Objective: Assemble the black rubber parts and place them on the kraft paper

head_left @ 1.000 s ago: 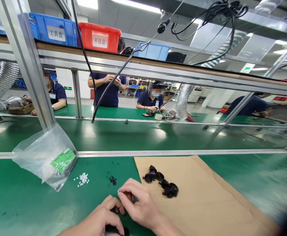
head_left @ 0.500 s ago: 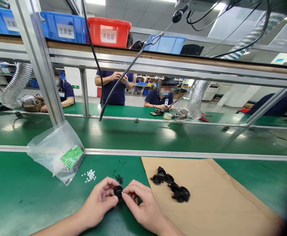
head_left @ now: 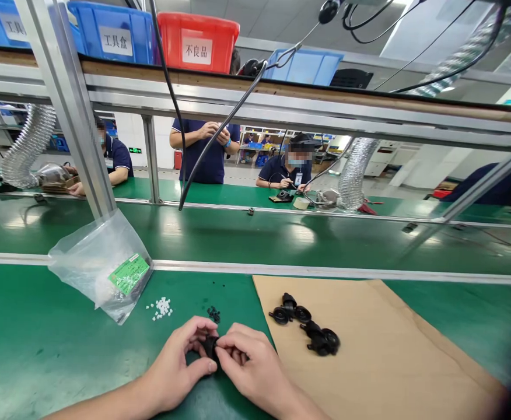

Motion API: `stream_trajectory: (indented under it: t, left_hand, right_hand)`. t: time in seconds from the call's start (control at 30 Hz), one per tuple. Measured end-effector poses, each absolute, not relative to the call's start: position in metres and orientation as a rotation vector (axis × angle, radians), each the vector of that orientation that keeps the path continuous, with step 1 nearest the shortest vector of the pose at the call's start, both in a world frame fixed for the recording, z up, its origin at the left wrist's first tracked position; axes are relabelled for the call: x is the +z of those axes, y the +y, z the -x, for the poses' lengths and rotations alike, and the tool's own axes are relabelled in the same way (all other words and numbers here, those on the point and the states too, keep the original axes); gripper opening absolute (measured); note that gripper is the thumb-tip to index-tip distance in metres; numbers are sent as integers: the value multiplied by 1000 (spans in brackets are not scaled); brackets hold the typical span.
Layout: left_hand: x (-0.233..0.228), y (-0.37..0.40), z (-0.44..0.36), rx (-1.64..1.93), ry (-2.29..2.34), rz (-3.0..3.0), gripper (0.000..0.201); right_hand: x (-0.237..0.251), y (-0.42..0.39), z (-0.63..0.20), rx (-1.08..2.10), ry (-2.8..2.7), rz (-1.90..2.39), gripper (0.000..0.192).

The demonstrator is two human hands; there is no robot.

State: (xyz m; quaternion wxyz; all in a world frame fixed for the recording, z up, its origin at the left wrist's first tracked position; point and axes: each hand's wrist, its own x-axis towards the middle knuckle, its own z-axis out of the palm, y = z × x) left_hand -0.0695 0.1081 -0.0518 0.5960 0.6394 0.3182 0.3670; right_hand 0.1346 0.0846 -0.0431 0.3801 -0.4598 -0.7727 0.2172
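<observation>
My left hand [head_left: 183, 361] is closed around a small black rounded plastic part [head_left: 210, 346], holding it just above the green bench. The fingertips of my right hand [head_left: 249, 359] are pinched together against the near right side of that part. Whatever sits between those fingertips is hidden. Beyond my hands lie a small pile of tiny black pieces [head_left: 213, 314] and, to its left, a scatter of tiny white pieces [head_left: 163, 308]. On brown cardboard [head_left: 382, 350] to the right rest black parts with round discs [head_left: 288, 310] and a similar black cluster [head_left: 321, 338].
A clear plastic bag with a green label [head_left: 128, 274] leans by the metal post [head_left: 69, 105]. A metal rail [head_left: 220, 268] runs behind the bench. Blue bins [head_left: 107, 35] and a red bin [head_left: 196, 41] stand on the overhead shelf. A black cable [head_left: 220, 134] hangs down. Several people are beyond.
The black part has turned in my left hand, its round face now less visible. A small pale piece seen at my right fingertips before is now out of sight. The camera view has shifted slightly.
</observation>
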Motion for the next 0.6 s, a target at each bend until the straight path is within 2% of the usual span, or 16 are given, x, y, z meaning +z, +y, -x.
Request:
stream_trajectory:
  t: [0.6]
  left_hand:
    - [-55, 112, 69, 835, 733, -1356, 47]
  right_hand:
    - [-42, 82, -127, 422, -2040, 1225, 21]
